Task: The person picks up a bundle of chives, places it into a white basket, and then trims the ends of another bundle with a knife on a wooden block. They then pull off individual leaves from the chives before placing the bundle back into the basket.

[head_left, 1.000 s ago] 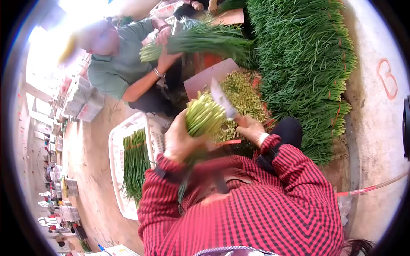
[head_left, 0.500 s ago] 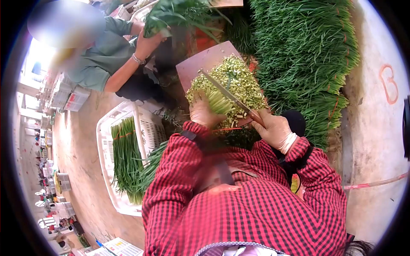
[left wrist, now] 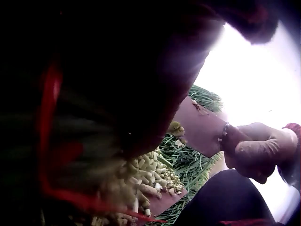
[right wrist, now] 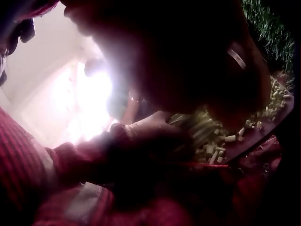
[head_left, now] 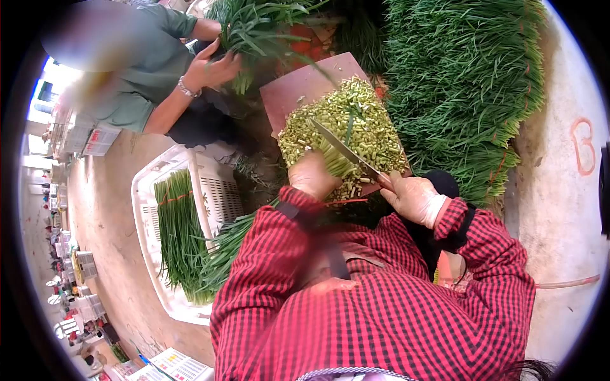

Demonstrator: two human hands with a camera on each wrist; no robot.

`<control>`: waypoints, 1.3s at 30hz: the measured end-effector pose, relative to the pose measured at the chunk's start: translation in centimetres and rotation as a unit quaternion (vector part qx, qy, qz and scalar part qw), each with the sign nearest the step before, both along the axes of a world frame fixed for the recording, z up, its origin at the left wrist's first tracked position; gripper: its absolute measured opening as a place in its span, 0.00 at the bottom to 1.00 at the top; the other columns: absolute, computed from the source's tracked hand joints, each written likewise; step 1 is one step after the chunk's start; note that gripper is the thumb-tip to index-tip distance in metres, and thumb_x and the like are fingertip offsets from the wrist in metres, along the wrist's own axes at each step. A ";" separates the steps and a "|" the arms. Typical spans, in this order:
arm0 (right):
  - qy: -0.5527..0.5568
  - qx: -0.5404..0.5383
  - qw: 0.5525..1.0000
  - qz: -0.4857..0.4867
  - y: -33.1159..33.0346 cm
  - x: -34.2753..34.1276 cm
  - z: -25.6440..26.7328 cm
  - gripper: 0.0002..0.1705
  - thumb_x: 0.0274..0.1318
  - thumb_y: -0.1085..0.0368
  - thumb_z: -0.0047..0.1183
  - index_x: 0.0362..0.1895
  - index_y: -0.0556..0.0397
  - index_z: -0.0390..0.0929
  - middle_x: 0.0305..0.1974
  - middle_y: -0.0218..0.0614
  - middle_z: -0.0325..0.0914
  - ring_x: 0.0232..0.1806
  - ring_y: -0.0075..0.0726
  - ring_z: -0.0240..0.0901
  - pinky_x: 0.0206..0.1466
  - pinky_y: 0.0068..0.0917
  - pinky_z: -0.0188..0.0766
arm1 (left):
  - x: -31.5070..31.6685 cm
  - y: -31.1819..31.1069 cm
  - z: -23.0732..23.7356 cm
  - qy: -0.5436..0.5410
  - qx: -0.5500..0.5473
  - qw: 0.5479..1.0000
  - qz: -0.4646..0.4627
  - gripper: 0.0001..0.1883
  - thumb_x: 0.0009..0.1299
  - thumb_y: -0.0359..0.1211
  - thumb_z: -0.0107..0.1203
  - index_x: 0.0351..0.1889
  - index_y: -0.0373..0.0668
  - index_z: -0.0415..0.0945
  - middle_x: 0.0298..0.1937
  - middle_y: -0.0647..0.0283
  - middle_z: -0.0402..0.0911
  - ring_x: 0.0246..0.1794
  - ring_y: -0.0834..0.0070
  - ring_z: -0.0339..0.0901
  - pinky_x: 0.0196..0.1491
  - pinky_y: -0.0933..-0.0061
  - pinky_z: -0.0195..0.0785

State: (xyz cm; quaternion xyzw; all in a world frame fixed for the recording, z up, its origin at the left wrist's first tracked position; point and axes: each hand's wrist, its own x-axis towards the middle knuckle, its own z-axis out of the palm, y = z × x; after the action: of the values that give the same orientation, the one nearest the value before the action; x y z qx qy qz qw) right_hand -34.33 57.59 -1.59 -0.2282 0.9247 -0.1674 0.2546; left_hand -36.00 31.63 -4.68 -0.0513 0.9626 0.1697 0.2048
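Note:
My gloved left hand (head_left: pixel 312 176) grips a bunch of garlic chives (head_left: pixel 337 164) by its pale stem end, low over the chopping board (head_left: pixel 295 92). The leafy part trails back beneath my left sleeve. In my gloved right hand (head_left: pixel 413 197) is the wooden handle of a knife (head_left: pixel 346 151). Its long blade slants up and left across the stem ends. Short cut stem pieces (head_left: pixel 381 127) cover most of the board. The left wrist view is largely dark, but the knife blade (left wrist: pixel 200 129) and right hand (left wrist: pixel 258 146) show at its right.
A white crate (head_left: pixel 211 184) with tied bunches (head_left: pixel 173 222) stands at my left. Stacked green chives (head_left: pixel 464 82) fill the right side along a pale wall. Across from me, a person in a green shirt (head_left: pixel 130 95) handles leafy stems (head_left: pixel 254 32).
My left hand has brought the bunch down from a raised position onto the heap on the board. The knife has come down with it, across the stem ends. The other person's hands have moved.

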 end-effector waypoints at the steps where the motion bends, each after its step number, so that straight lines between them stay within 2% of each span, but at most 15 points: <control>1: -0.016 0.019 1.000 0.004 -0.1 -0.5 0.2 0.22 0.70 0.48 0.51 0.52 0.55 0.71 0.35 0.56 0.83 0.40 0.65 0.82 0.46 0.54 0.76 | 0.1 -0.2 -0.2 0.016 0.013 1.000 -0.005 0.37 0.51 0.48 0.73 0.54 0.35 0.76 0.50 0.48 0.83 0.51 0.53 0.83 0.53 0.54 0.78; 8: -0.081 -0.010 0.997 -0.011 -4.1 -3.3 -2.1 0.22 0.70 0.51 0.48 0.55 0.55 0.72 0.39 0.57 0.83 0.44 0.63 0.82 0.49 0.52 0.76 | 0.5 -0.1 -1.3 0.080 -0.015 0.996 -0.031 0.33 0.52 0.46 0.72 0.53 0.40 0.76 0.48 0.48 0.82 0.49 0.52 0.83 0.52 0.53 0.77; 11: -0.037 -0.041 0.998 -0.007 -5.9 -3.4 -8.1 0.22 0.68 0.51 0.49 0.55 0.55 0.73 0.38 0.56 0.83 0.41 0.61 0.83 0.44 0.53 0.76 | -0.2 -0.5 -1.0 0.054 -0.024 0.998 -0.025 0.33 0.51 0.46 0.71 0.52 0.40 0.77 0.46 0.48 0.83 0.49 0.52 0.83 0.51 0.52 0.77; 14: 0.002 -0.028 0.998 -0.064 -6.2 -2.5 -8.9 0.21 0.67 0.51 0.50 0.52 0.55 0.74 0.37 0.54 0.84 0.38 0.60 0.83 0.43 0.52 0.78 | 0.0 -0.3 -1.4 0.099 -0.002 0.995 -0.019 0.32 0.51 0.47 0.71 0.50 0.39 0.78 0.44 0.47 0.85 0.47 0.49 0.83 0.52 0.52 0.76; 20: -0.110 0.025 0.993 0.039 -3.9 -3.9 0.1 0.23 0.66 0.52 0.43 0.59 0.47 0.77 0.53 0.52 0.82 0.55 0.59 0.79 0.59 0.53 0.75 | 0.3 -0.5 -2.5 0.087 -0.002 0.996 -0.015 0.37 0.49 0.47 0.72 0.55 0.38 0.75 0.46 0.47 0.85 0.49 0.48 0.84 0.53 0.53 0.76; 21: -0.072 -0.017 0.997 0.010 -3.2 -3.1 -0.7 0.24 0.68 0.50 0.47 0.54 0.55 0.75 0.41 0.54 0.84 0.48 0.62 0.82 0.54 0.53 0.75 | 0.4 -0.5 -3.0 0.101 -0.001 0.995 -0.024 0.37 0.50 0.47 0.72 0.55 0.39 0.75 0.46 0.47 0.85 0.49 0.48 0.84 0.53 0.53 0.76; 24: -0.105 0.004 0.994 -0.036 -4.7 -2.6 -5.6 0.26 0.70 0.48 0.47 0.54 0.58 0.72 0.38 0.55 0.84 0.45 0.62 0.83 0.51 0.52 0.76 | 0.4 -0.9 -3.5 0.135 0.003 0.990 -0.035 0.36 0.51 0.48 0.72 0.55 0.41 0.75 0.47 0.48 0.85 0.49 0.48 0.83 0.54 0.53 0.75; 25: -0.069 -0.007 0.996 -0.060 -5.6 -2.3 -6.1 0.22 0.67 0.55 0.51 0.58 0.56 0.77 0.45 0.53 0.85 0.44 0.55 0.85 0.47 0.47 0.79 | 0.3 -0.8 -3.7 0.131 0.014 0.990 -0.041 0.36 0.51 0.48 0.72 0.55 0.41 0.75 0.48 0.48 0.85 0.50 0.48 0.83 0.55 0.53 0.75; 27: -0.020 0.001 0.995 -0.095 -8.1 -2.6 -11.0 0.20 0.66 0.57 0.51 0.55 0.57 0.79 0.47 0.54 0.84 0.46 0.56 0.85 0.48 0.47 0.80 | 0.0 -1.5 -4.3 0.127 0.034 0.990 -0.049 0.35 0.52 0.50 0.72 0.55 0.42 0.76 0.49 0.48 0.85 0.50 0.48 0.83 0.56 0.53 0.75; 28: -0.007 0.006 0.994 -0.111 -9.4 -2.9 -11.6 0.20 0.66 0.58 0.50 0.53 0.58 0.80 0.48 0.55 0.84 0.47 0.57 0.85 0.49 0.47 0.80 | -0.2 -1.8 -3.9 0.076 0.047 0.996 -0.029 0.40 0.52 0.50 0.72 0.61 0.41 0.72 0.54 0.45 0.83 0.55 0.47 0.81 0.58 0.52 0.73; 31: -0.057 -0.058 0.993 -0.088 -7.9 -3.5 -10.8 0.20 0.67 0.58 0.49 0.52 0.59 0.81 0.47 0.56 0.84 0.48 0.58 0.84 0.50 0.48 0.79 | 1.1 -1.6 -2.6 0.150 0.095 0.984 -0.025 0.53 0.50 0.50 0.74 0.72 0.39 0.62 0.58 0.43 0.80 0.60 0.46 0.78 0.61 0.52 0.72; 32: -0.037 -0.057 0.995 -0.075 -7.9 -3.8 -11.9 0.20 0.68 0.56 0.47 0.50 0.58 0.82 0.45 0.54 0.85 0.47 0.58 0.84 0.50 0.48 0.79 | 1.8 -3.7 -4.9 0.212 0.095 0.970 -0.069 0.65 0.47 0.50 0.77 0.79 0.37 0.49 0.62 0.42 0.77 0.64 0.46 0.75 0.62 0.51 0.70; 33: -0.033 -0.079 0.996 -0.040 -7.4 -3.9 -13.1 0.29 0.66 0.44 0.49 0.56 0.55 0.74 0.45 0.56 0.84 0.50 0.61 0.82 0.54 0.50 0.75 | 3.2 -4.9 -4.3 0.208 0.091 0.971 -0.078 0.67 0.46 0.50 0.77 0.79 0.36 0.47 0.61 0.42 0.78 0.64 0.46 0.75 0.63 0.52 0.70; 36: -0.049 -0.061 0.996 -0.040 -6.0 -3.5 -10.0 0.29 0.64 0.43 0.51 0.57 0.52 0.73 0.43 0.53 0.84 0.50 0.60 0.82 0.55 0.51 0.74 | 8.5 -7.7 -0.9 0.050 0.114 0.992 0.009 0.65 0.44 0.51 0.78 0.78 0.38 0.53 0.56 0.44 0.81 0.61 0.47 0.78 0.63 0.54 0.71; 39: -0.017 0.001 1.000 -0.016 -6.2 -4.1 -3.5 0.31 0.57 0.45 0.59 0.56 0.53 0.73 0.50 0.51 0.83 0.54 0.59 0.80 0.58 0.51 0.72 | 10.4 -7.7 2.4 -0.040 0.024 0.998 0.042 0.54 0.48 0.48 0.79 0.74 0.48 0.65 0.64 0.48 0.78 0.65 0.50 0.76 0.67 0.58 0.67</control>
State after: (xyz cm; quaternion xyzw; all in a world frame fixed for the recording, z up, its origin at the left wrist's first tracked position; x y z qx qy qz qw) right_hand -38.41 51.35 -5.09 -0.2102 0.9241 -0.1742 0.2675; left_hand -25.58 23.90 -2.28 -0.0937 0.9464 0.1987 0.2366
